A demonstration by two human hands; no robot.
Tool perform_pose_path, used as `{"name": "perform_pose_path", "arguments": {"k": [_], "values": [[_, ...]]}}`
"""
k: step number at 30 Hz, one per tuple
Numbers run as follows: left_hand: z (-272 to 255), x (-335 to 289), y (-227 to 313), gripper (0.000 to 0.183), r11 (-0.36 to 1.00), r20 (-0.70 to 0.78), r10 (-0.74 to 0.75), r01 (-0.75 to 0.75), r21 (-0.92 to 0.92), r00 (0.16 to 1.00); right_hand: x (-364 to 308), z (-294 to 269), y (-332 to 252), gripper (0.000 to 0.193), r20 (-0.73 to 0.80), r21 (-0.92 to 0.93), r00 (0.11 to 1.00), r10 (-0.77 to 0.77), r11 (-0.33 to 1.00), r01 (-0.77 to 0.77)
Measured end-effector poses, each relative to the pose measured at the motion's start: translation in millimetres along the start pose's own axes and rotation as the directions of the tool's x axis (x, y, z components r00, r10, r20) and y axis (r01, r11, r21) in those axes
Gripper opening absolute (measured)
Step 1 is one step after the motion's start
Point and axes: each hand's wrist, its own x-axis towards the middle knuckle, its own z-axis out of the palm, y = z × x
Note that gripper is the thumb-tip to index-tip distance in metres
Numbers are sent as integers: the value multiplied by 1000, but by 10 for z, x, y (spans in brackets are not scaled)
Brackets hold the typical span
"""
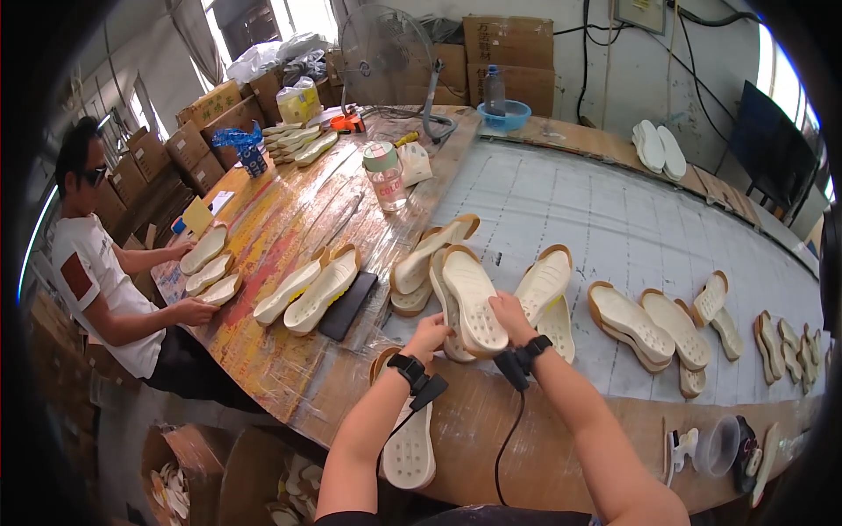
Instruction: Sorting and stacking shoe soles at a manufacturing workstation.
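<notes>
We see both hands on one cream rubber shoe sole with a tan rim [474, 298], lying tread-up on the grey conveyor belt [614, 219]. The right hand [511, 314] pinches its near edge, the left hand [430, 336] closes on its lower corner. More soles [636, 323] lie beside it.

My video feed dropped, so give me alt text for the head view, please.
Both hands, left and right, grip a cream shoe sole over a curved workbench strewn with more soles. A co-worker at the left handles soles too; a plastic bottle and fan stand behind.
</notes>
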Motion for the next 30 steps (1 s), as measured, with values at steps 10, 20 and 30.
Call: {"name": "perform_pose_path", "arguments": {"k": [10,20,30], "values": [[595,-1122,277,40,881,133,444,-459,112,886,-1232,-466,-1016,34,-105,651,994,-13,755,79],[881,-1982,350,43,625,158,706,-712,319,691,-2123,-531,-1218,41,-65,719,998,12,694,38],[767,-2213,435,44,923,156,236,-171,-345,959,-2374,-414,-1651,62,167,435,935,-313,874,215]]}}
